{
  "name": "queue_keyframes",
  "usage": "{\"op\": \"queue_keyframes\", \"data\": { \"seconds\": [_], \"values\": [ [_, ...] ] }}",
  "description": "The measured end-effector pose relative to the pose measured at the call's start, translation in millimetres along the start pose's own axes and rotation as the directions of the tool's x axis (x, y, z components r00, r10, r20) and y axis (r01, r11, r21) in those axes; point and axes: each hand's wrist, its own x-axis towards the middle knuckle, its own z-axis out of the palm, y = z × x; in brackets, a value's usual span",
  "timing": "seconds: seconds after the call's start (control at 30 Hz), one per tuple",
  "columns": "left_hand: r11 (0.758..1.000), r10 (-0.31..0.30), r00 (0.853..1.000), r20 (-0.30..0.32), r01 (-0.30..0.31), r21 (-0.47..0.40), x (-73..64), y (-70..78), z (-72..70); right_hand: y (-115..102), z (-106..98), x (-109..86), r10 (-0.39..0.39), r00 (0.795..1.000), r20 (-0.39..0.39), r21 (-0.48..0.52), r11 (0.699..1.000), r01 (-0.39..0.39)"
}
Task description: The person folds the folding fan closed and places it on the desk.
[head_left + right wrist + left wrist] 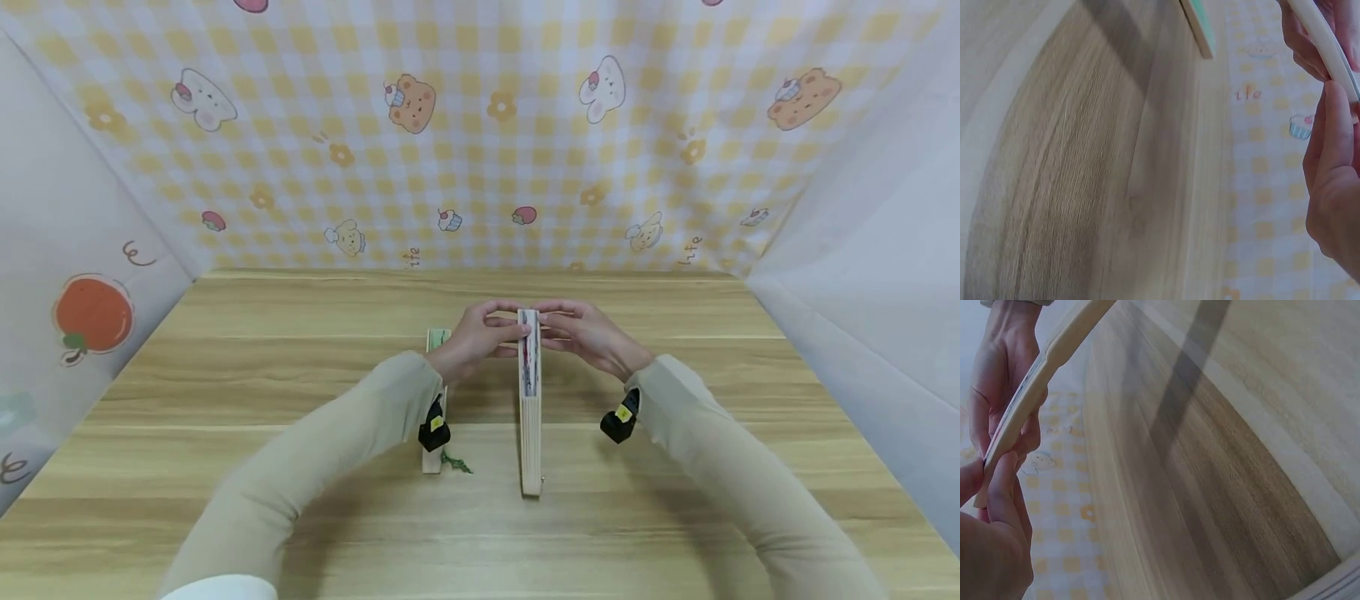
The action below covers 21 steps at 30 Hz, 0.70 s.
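A folded wooden folding fan [531, 433] is held near the middle of the table, its slats packed together and dark and red-marked leaf edges showing at the far part. My left hand [483, 333] pinches its far end from the left, thumb on the top edge. From the right, my right hand [588, 333] grips the same end with thumb and fingers. In the left wrist view the fan [1022, 403] runs between both hands. A small pin shows at its near end. Beside my left forearm lies a second folded fan [432, 461], light wood with green at its far end, partly hidden by the sleeve.
A green tassel cord [456, 463] lies by the second fan's near end. Behind the wood-grain table [675, 517] hangs a yellow checked cloth [480, 167] with cartoon prints. Pale sheets [885, 250] stand at both sides.
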Motion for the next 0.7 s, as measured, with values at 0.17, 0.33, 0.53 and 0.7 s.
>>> {"op": "queue_keyframes", "data": {
  "seconds": [0.17, 0.33, 0.53, 0.7],
  "values": [
    [1.0, -0.023, 1.0, -0.005, 0.023, -0.009, 10.8, -7.5, -1.8, 7, -6, 9.4, 0.015, 1.0, 0.015, 0.024, 1.0, -0.015],
    [0.999, -0.041, 0.999, -0.029, 0.041, 0.002, 21.6, -15.6, -2.6, 13, -10, 16.8, 0.035, 0.999, 0.015, 0.038, 0.999, -0.036],
    [0.997, -0.063, 0.997, -0.038, 0.064, 0.032, 33.2, -19.4, -3.2, 18, -14, 25.0, 0.05, 0.998, -0.042, -0.055, 0.997, -0.052],
    [0.996, -0.082, 0.996, -0.026, 0.083, 0.034, 40.6, -23.0, -6.6, 23, -13, 30.4, 0.03, 0.997, -0.067, -0.177, 0.983, -0.041]
  ]
}}
